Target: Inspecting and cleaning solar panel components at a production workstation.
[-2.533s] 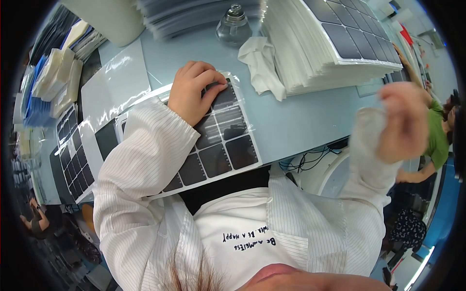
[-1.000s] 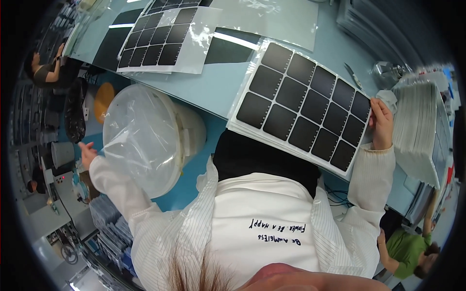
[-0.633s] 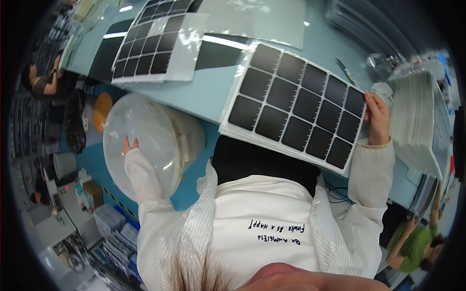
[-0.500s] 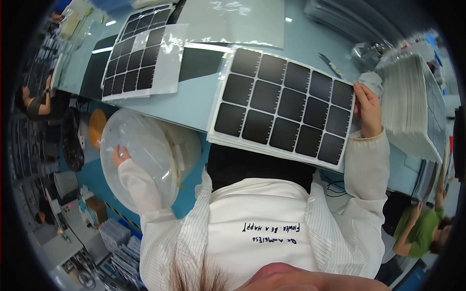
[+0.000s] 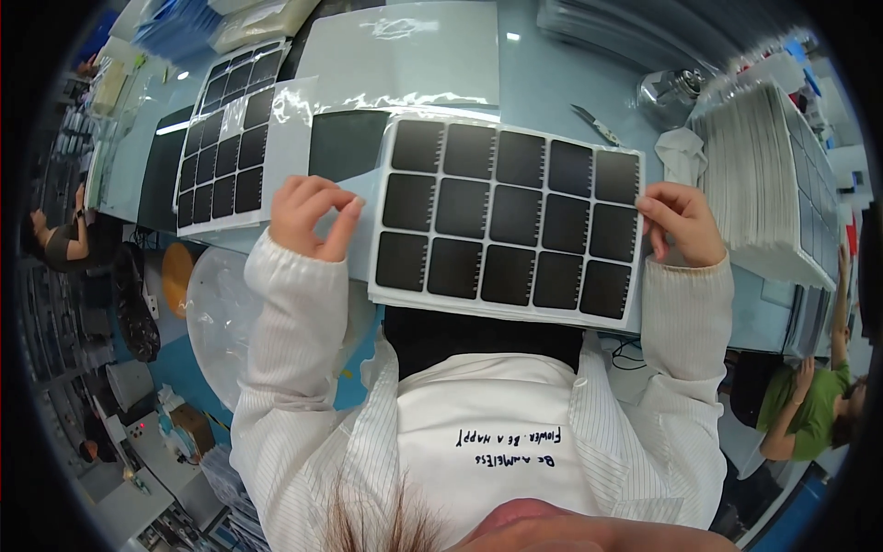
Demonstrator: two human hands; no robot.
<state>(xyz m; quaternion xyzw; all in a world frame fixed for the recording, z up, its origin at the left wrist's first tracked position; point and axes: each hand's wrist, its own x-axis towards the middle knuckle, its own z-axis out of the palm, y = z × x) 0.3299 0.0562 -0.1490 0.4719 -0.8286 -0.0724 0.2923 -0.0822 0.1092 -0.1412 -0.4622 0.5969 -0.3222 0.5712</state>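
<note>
1. Across the pale blue table [image 5: 552, 64], a white sheet of fifteen dark square cells [image 5: 509, 221] lies flat at the near edge, right before the person.
2. Right of it stands a tall stack of similar sheets [image 5: 768, 189]; a second sheet of cells [image 5: 235, 138] lies to the left.
3. Right hand [image 5: 682, 223] pinches the near sheet's right edge, fingers closed on it.
4. Left hand [image 5: 311, 216] hovers just beside its left edge, fingers loosely curled, holding nothing.
5. Small scissors [image 5: 593, 124] lie beyond.
</note>
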